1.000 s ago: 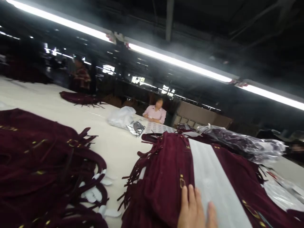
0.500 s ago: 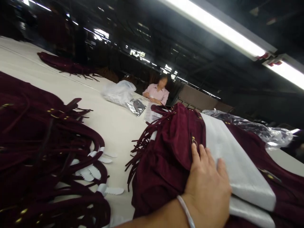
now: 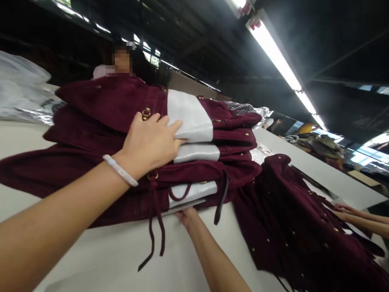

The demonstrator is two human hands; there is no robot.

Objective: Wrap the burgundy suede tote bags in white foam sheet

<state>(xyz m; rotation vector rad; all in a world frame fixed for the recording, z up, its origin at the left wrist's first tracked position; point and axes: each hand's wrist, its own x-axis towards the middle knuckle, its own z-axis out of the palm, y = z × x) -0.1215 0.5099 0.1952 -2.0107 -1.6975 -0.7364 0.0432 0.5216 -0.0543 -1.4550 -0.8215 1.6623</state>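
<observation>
A stack of maroon suede-like bags (image 3: 100, 109), with gold hardware and white wrapping bands (image 3: 193, 117), stretches across the middle of the view. My left hand (image 3: 153, 140) grips the near side of the stack at the upper bags, its fingers over the top one beside a gold buckle. A pale band circles that wrist. At the stack's lower edge, my right hand (image 3: 187, 215) reaches under the bottom bag. Most of its fingers are hidden beneath. Thin maroon straps (image 3: 156, 227) dangle from the near side.
More maroon studded pieces (image 3: 298, 227) lie at the right, where another person's hands (image 3: 346, 213) touch them. Clear plastic bags (image 3: 21, 89) rest on the pale table (image 3: 121, 259) at the left. Behind the stack is a person, partly hidden. Mixed items (image 3: 322, 146) are piled farther back.
The view has swung right, and the fringed pile at the left is out of sight. My right hand has come into view under the stack. My left hand now grips the stack's near side.
</observation>
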